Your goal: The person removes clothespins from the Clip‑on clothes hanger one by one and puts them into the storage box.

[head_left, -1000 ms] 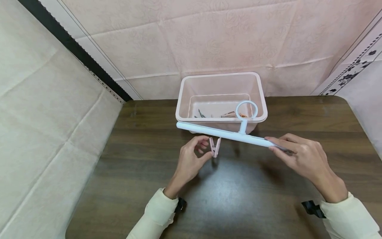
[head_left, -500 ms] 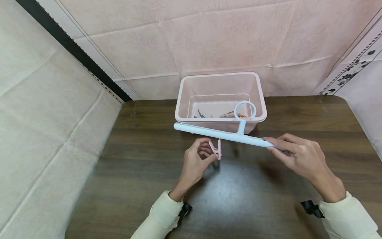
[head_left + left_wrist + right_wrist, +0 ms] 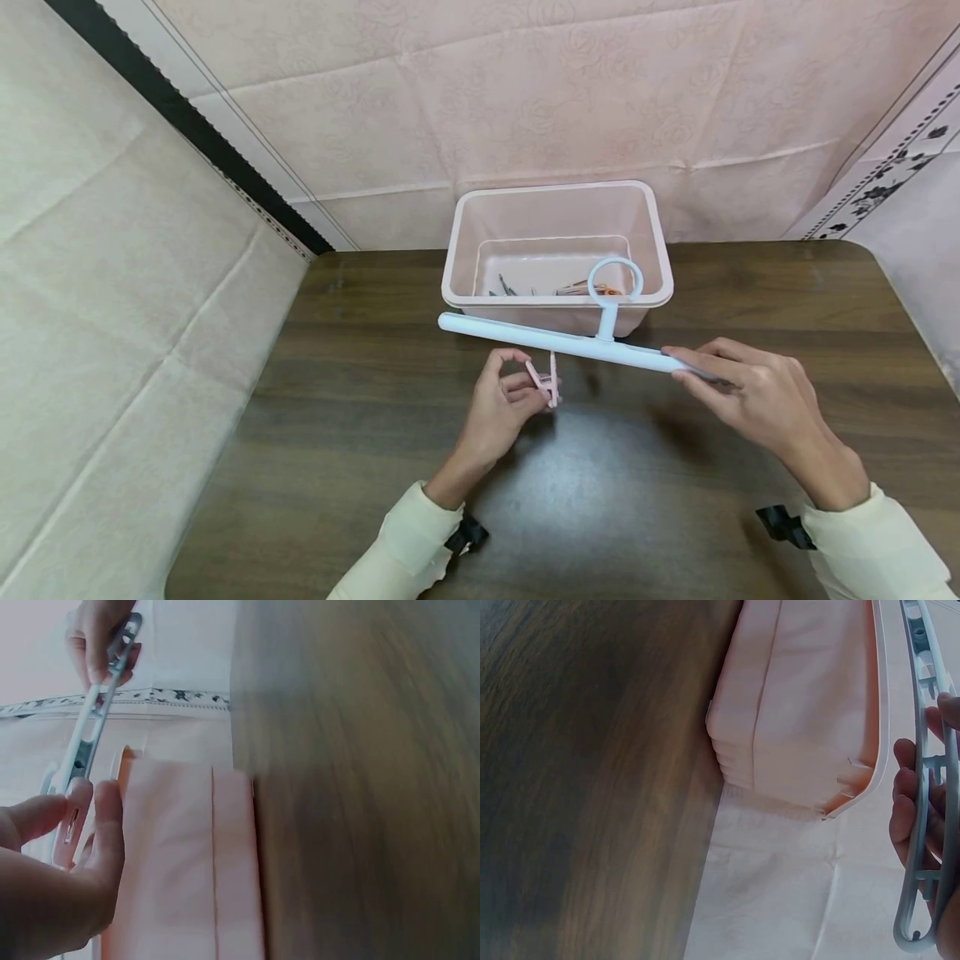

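Observation:
A light blue hanger (image 3: 547, 337), a long bar with a ring on a short stem, is held aloft, tilted slightly down to the right. My right hand (image 3: 757, 400) grips its right end, and slots in the hanger (image 3: 951, 799) show in the right wrist view. Just below the bar, my left hand (image 3: 495, 412) pinches a pink clothespin (image 3: 553, 383) between thumb and fingers. In the left wrist view the clothespin (image 3: 73, 825) overlaps the near end of the hanger (image 3: 88, 742); whether they touch I cannot tell.
Behind the hanger a pale pink bin (image 3: 555, 301) stands at the back of the dark wooden table (image 3: 360, 433). Small items lie inside it, including an orange one (image 3: 611, 291) and a dark one (image 3: 507, 285). Pale patterned cloth (image 3: 555, 100) hangs behind.
My left hand has moved right and slightly nearer to me, and the clothespin has turned in the fingers. The hanger has shifted slightly left and toward me, still in my right hand.

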`<state>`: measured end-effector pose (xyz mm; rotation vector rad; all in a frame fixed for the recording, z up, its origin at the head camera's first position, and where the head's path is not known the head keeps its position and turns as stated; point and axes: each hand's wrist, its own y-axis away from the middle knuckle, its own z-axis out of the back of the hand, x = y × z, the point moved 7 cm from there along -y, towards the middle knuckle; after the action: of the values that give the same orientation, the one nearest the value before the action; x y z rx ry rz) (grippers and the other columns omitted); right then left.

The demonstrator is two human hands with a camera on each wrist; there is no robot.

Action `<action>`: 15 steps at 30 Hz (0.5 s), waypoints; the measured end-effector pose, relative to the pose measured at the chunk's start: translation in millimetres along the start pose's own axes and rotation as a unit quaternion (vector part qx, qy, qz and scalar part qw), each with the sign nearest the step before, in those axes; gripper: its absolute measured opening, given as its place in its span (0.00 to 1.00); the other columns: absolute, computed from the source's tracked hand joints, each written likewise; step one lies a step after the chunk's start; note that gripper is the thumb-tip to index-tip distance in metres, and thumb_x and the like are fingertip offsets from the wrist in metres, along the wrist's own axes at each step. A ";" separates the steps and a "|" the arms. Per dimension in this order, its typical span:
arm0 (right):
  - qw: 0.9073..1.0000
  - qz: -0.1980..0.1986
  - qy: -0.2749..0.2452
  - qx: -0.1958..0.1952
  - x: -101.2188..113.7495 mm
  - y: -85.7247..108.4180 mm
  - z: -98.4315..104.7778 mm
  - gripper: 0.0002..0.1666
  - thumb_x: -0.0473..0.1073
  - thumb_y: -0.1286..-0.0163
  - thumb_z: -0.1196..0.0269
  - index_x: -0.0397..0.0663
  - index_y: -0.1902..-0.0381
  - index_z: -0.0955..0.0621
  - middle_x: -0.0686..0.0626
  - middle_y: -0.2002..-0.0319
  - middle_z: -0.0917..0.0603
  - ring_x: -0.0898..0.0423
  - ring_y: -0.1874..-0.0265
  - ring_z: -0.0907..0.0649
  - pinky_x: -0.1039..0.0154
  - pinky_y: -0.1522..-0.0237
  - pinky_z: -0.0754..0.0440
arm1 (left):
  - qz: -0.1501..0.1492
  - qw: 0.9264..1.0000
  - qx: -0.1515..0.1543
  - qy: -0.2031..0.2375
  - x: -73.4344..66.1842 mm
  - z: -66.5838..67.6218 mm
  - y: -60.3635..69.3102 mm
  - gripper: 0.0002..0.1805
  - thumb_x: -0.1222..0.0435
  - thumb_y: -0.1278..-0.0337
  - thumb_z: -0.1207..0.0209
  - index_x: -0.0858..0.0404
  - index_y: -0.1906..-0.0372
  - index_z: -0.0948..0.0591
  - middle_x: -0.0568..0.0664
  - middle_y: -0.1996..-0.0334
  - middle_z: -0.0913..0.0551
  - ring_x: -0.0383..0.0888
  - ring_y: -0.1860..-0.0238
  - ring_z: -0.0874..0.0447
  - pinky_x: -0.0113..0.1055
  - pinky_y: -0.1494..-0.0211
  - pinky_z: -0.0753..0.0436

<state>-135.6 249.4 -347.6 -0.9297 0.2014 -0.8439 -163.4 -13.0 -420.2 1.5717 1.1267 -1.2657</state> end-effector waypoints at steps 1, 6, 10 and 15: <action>1.000 -0.001 0.000 0.001 0.0 0.0 0.0 0.30 0.65 0.25 0.46 0.50 0.65 0.08 0.56 0.77 0.17 0.72 0.86 0.37 0.70 0.90 0.43 | 0.011 0.999 0.010 0.036 0.7 -2.0 0.3 0.24 0.82 0.41 0.42 0.64 0.46 0.36 0.70 0.56 0.16 0.47 0.64 0.12 0.40 0.57 0.15; 1.000 -0.003 -0.004 0.001 -0.6 -0.9 1.3 0.31 0.65 0.25 0.46 0.49 0.65 0.08 0.56 0.77 0.17 0.72 0.86 0.36 0.71 0.89 0.43 | 0.034 0.984 0.051 0.165 0.0 -7.0 3.6 0.19 0.82 0.32 0.50 0.61 0.46 0.37 0.65 0.57 0.15 0.50 0.61 0.12 0.43 0.51 0.17; 1.000 0.001 -0.004 0.001 -0.2 -2.5 1.6 0.31 0.65 0.25 0.46 0.49 0.64 0.08 0.56 0.77 0.17 0.72 0.86 0.37 0.71 0.89 0.43 | 0.038 0.970 0.070 0.229 -3.7 -8.6 5.3 0.14 0.80 0.27 0.56 0.61 0.47 0.35 0.63 0.56 0.17 0.52 0.58 0.13 0.46 0.46 0.19; 1.000 0.003 -0.004 0.004 0.8 -3.2 1.3 0.32 0.65 0.24 0.46 0.49 0.65 0.08 0.56 0.77 0.17 0.73 0.86 0.38 0.71 0.90 0.44 | 0.068 0.953 0.068 0.288 -4.1 -9.7 6.1 0.10 0.76 0.24 0.56 0.61 0.47 0.34 0.65 0.54 0.18 0.53 0.58 0.13 0.45 0.47 0.18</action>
<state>-136.2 248.6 -344.2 -0.9251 0.1929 -0.8350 -155.4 -6.2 -414.2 2.1666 1.2665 -0.8213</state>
